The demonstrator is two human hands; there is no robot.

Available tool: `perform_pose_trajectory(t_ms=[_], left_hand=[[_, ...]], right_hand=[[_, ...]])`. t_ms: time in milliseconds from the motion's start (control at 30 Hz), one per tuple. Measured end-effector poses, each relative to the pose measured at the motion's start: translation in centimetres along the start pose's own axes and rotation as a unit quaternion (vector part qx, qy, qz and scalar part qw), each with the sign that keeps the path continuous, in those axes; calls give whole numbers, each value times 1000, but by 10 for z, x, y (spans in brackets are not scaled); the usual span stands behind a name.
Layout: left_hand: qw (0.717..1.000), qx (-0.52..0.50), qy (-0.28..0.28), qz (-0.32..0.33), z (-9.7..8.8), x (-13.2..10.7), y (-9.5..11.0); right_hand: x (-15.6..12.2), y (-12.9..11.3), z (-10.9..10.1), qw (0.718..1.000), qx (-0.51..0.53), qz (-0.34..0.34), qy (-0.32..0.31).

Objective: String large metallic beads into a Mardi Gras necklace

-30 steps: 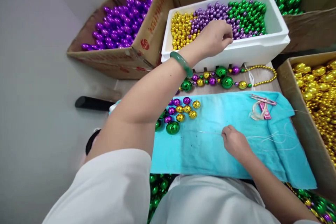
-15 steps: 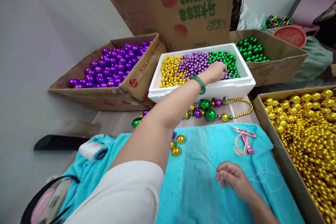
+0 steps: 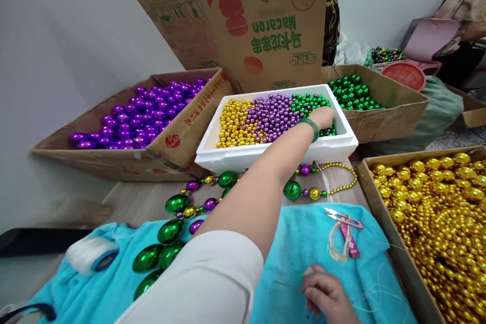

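My left hand [image 3: 324,117], with a green bangle [image 3: 309,129] on its wrist, reaches into the green beads [image 3: 311,104] at the right end of a white foam box [image 3: 275,153]. Its fingertips are hidden. Purple beads [image 3: 273,114] and gold beads [image 3: 235,124] fill the rest of that box. Over the turquoise towel [image 3: 296,243] my right hand [image 3: 322,288] is closed in a pinch on a thin needle [image 3: 285,284] pointing left. Fine clear thread [image 3: 374,296] lies to its right. Large green beads [image 3: 170,232] show left of my forearm.
A bead necklace [image 3: 292,190] lies before the foam box, partly behind my arm. Pink thread snips [image 3: 351,221] and a thread spool [image 3: 91,255] rest on the towel. Cartons hold purple beads [image 3: 140,116], green beads [image 3: 353,92] and gold beads [image 3: 436,207]. Another person [image 3: 469,35] sits at far right.
My left hand has moved right, deeper into the green beads. My right hand has turned, and the needle lies flatter. The view has shifted, so large green beads now show at left.
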State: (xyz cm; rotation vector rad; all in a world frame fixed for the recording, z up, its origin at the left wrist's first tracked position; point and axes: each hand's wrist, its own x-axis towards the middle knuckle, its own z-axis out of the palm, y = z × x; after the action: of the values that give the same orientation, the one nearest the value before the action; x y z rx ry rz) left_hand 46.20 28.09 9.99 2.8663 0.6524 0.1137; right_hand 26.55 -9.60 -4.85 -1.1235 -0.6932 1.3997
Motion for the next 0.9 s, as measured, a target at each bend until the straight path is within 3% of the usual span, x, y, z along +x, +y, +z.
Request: perform_pose_trajectory(t_ms=[233,633,900], left_hand=[[1000,-18,-11,-10,1,5,5],[992,-94,-71,-42,-3,4,-9],[996,-83,-30,-7,-5,-12,-29]], right_hand=[[-5,-14,0,1000,-5,23,5],[-10,-20,-4,999,-14,41,0],[-8,-17,-7,999,-15,29,6]])
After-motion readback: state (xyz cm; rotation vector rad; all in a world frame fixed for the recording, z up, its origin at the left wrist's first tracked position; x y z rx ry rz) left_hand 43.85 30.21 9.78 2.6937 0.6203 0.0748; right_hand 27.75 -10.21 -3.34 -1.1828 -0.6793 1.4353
